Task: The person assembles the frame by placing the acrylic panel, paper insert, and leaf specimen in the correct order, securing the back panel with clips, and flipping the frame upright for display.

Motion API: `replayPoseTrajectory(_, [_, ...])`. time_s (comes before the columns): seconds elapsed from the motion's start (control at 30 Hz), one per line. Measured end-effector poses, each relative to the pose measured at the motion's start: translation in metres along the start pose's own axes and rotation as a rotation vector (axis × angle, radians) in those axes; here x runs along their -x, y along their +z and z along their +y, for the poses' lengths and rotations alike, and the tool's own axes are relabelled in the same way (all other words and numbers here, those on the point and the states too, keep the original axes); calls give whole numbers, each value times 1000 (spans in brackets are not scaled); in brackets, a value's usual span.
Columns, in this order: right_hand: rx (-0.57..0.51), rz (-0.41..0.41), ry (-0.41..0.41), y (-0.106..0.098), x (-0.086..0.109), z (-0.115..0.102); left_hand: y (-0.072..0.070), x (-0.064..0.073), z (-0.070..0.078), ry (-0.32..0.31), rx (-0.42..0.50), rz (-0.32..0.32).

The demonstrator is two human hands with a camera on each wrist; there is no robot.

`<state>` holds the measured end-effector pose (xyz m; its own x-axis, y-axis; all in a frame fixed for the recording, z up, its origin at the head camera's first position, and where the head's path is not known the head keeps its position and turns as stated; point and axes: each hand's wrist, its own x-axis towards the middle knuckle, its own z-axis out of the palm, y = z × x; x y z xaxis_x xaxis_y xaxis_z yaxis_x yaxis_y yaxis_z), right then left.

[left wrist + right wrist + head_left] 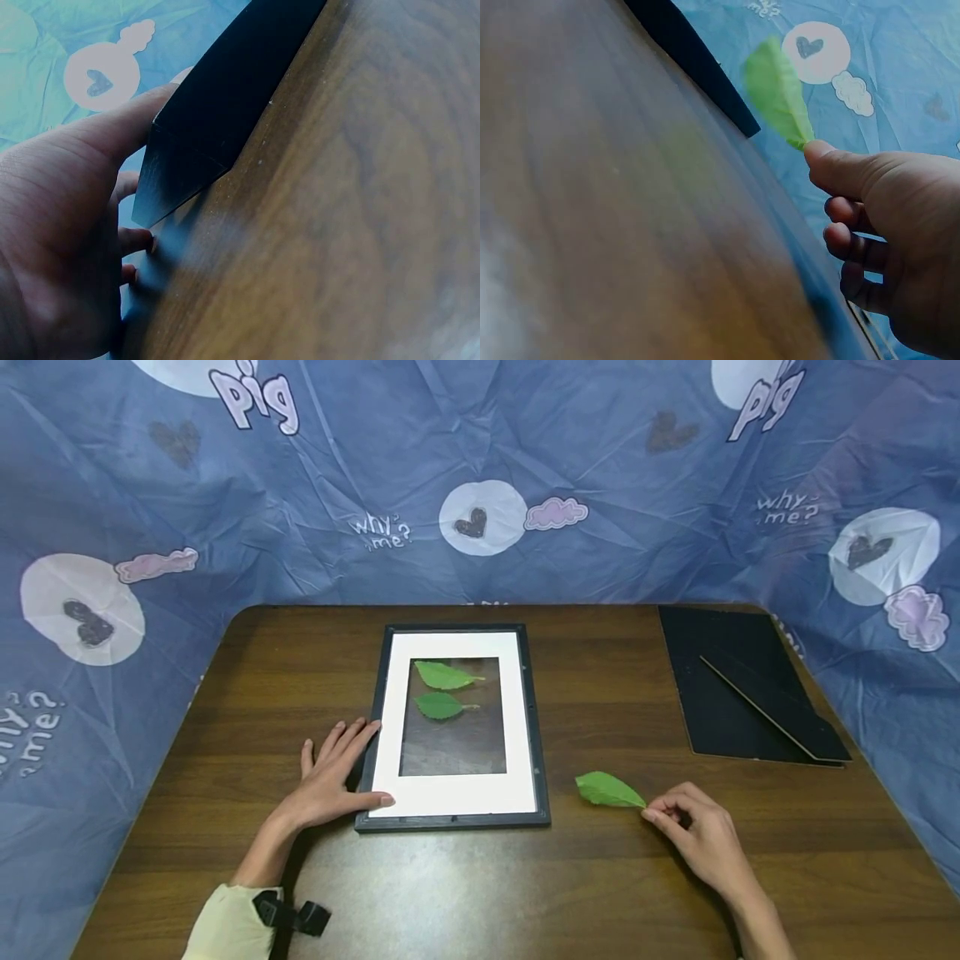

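A black picture frame (538, 727) with a white mat (453, 793) lies on the table, and two green leaves, an upper leaf (444, 675) and a lower leaf (438, 705), are in its window. My left hand (326, 789) rests at the frame's left side, fingers extended toward the edge and thumb over the lower left corner. The left wrist view shows the thumb along the frame's dark side (217, 97). To the right of the frame, my right hand (697, 831) pinches a third leaf (609, 789) by its stem, between thumb and fingertips. In the right wrist view this leaf (776, 90) points up.
At the table's back right lies a black board (690, 693) with a tilted flap or stand (780, 702) on it. A blue printed cloth (480, 435) hangs behind the brown wooden table (600, 693). A black strap (288, 912) sits on the left sleeve.
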<state>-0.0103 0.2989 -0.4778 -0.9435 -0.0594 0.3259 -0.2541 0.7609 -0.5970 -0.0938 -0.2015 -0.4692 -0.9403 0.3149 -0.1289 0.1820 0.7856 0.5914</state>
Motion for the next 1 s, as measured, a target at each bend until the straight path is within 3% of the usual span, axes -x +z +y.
replayPoseTrajectory(0.4, [53, -21, -92, -5, -19, -9, 0, 0, 0, 0, -6, 1])
replayPoseTrajectory(1.0, [165, -66, -244, -7, -64, -33, 0, 0, 1, -12, -3, -7])
